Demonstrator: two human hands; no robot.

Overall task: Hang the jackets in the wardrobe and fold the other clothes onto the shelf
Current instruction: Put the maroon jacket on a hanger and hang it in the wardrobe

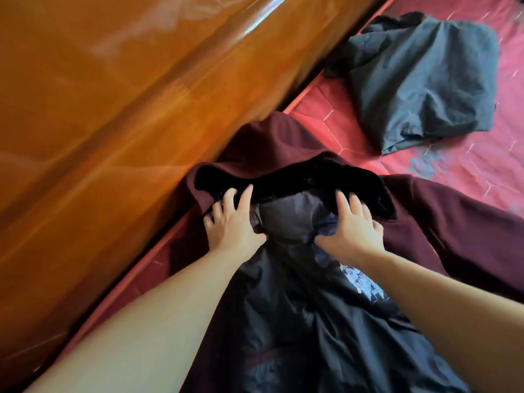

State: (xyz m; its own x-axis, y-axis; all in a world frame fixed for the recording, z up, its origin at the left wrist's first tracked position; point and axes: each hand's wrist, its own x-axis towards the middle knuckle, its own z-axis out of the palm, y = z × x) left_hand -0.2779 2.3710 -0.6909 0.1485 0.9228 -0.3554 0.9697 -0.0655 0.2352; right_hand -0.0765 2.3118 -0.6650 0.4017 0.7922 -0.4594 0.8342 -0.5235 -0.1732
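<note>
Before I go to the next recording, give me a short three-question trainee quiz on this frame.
1. True or false: the maroon jacket lies open on the bed, lining up.
2. Which garment do neither of the hands touch? A) maroon jacket B) grey garment C) both are touched
3. Fill in: the left hand and right hand both rest near the jacket's black furry ____.

Key
1. True: the dark lining faces up.
2. B: it lies apart, farther up the bed.
3. Collar.
</note>
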